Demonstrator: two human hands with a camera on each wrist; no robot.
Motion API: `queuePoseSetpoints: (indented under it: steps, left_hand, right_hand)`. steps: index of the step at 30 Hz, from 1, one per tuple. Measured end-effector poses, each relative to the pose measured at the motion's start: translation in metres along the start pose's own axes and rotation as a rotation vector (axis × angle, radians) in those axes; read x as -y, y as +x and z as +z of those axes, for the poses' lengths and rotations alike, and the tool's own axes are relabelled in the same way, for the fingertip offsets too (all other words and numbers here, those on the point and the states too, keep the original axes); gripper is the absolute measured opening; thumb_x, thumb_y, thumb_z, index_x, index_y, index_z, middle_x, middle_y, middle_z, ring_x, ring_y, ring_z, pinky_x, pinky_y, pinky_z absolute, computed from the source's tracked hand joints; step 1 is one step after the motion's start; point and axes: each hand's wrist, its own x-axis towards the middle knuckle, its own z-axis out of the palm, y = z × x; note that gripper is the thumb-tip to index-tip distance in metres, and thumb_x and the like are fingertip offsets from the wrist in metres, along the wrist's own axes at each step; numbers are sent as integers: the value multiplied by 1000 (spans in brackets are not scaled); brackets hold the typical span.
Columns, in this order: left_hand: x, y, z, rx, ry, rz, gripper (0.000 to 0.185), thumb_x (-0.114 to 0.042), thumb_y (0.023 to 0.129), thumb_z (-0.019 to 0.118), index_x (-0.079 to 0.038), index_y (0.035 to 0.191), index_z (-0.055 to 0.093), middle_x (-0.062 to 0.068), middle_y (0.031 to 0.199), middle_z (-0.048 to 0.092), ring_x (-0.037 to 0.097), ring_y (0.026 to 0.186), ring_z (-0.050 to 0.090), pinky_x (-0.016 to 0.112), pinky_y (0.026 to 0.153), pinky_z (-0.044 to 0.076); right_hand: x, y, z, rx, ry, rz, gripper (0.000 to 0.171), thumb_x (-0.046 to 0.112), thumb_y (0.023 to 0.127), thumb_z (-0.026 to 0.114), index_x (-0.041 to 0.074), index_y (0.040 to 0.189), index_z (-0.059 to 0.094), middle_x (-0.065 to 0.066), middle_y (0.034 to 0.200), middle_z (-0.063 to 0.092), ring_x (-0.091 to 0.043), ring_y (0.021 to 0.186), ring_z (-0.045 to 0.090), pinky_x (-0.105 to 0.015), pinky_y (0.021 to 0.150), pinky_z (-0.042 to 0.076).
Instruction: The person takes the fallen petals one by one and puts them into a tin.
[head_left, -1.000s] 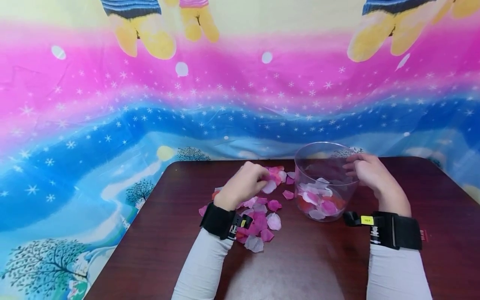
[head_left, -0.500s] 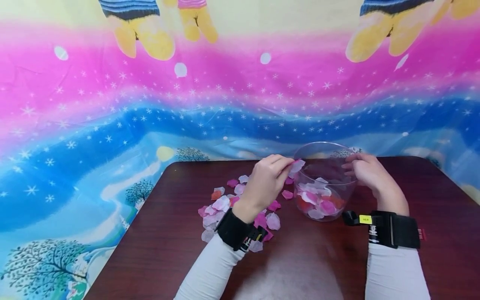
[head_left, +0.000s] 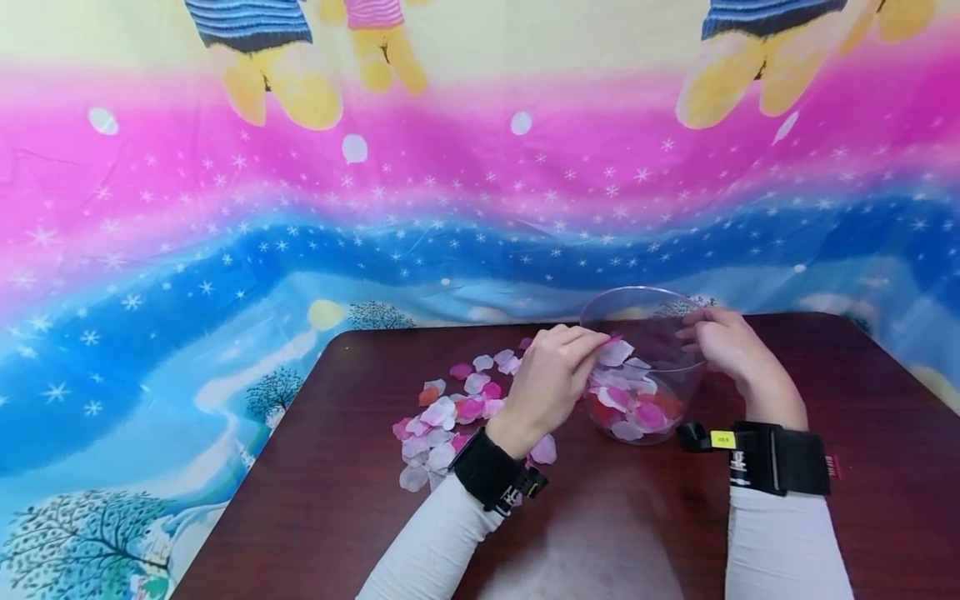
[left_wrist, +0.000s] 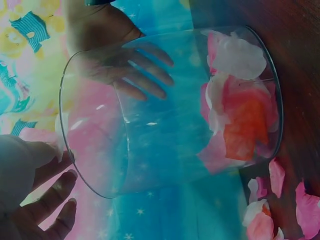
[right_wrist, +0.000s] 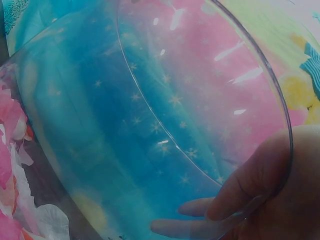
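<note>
My left hand (head_left: 551,379) pinches flower petals, a pale one (head_left: 617,352) with a pink edge behind it, between thumb and index finger. The pinched petals are at the near-left rim of a clear plastic bucket (head_left: 675,382). In the left wrist view the other fingers of that hand are spread, close to the rim. My right hand (head_left: 723,342) rests against the bucket's right side, its fingers extended and seen through the clear wall in both wrist views. White, pink and orange-red petals (head_left: 645,408) lie at the bottom of the bucket.
A scattered pile of pink, white and orange-red petals (head_left: 442,412) lies on the dark wooden table (head_left: 630,533), left of the bucket and partly hidden by my left arm. A printed cloth backdrop (head_left: 450,183) hangs right behind the table's far edge.
My left hand has moved right from the petal pile to the bucket's rim, carrying pinched petals. The right hand keeps its place by the bucket. The head view has shifted slightly.
</note>
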Motion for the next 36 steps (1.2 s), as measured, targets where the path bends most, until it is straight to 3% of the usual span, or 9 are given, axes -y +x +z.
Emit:
queuePoseSetpoints:
  steps: [6,12,18,23,27,30,36]
  left_hand:
    - [4,1,-8,39,29,-34,25,-16,98,71,-12,122,76,-1,112,76,14,106,67,25,95,50]
    - [7,20,-14,119,110,-11,22,-20,101,67,-16,120,77,-4,111,76,13,100,65,24,79,43]
    - [6,35,-11,279,228,-40,27,-30,103,64,-23,128,72,-9,118,73,12,103,57,28,86,41]
    - [10,31,-15,349,243,-62,43,-33,103,62,-21,145,58,-4,137,64,17,121,54,37,100,43]
    - [17,27,-31,346,186,-66,46,-34,104,61,-20,148,55,-2,139,61,19,126,53,41,105,42]
    - [25,23,-49,331,76,-81,42,-30,103,63,-16,143,59,0,136,62,20,128,54,42,109,42]
    - [47,4,-77,358,-110,-214,34,-23,103,64,-13,135,64,1,131,63,18,123,57,34,106,46]
  right_hand:
    - [-2,2,13,3,9,0,55,9,99,24,-14,149,29,-37,146,42,-52,130,48,-55,94,51]
    - [1,3,15,-6,15,-9,54,9,98,24,-13,148,32,-36,145,44,-51,129,49,-55,94,51]
    - [2,5,13,9,14,-4,56,9,97,24,-12,150,30,-35,146,43,-51,131,48,-58,98,48]
    - [3,6,14,3,3,-3,55,9,98,24,-13,148,31,-35,145,45,-49,127,51,-52,92,52]
    - [5,5,14,2,5,-1,55,10,99,25,-12,148,32,-35,144,45,-48,126,52,-47,88,53]
    - [6,3,10,-2,2,-9,55,10,99,24,-13,149,32,-35,145,45,-48,127,52,-46,88,53]
    - [2,-2,-2,-13,-8,-24,56,9,99,22,-14,150,29,-37,146,44,-51,128,51,-49,90,52]
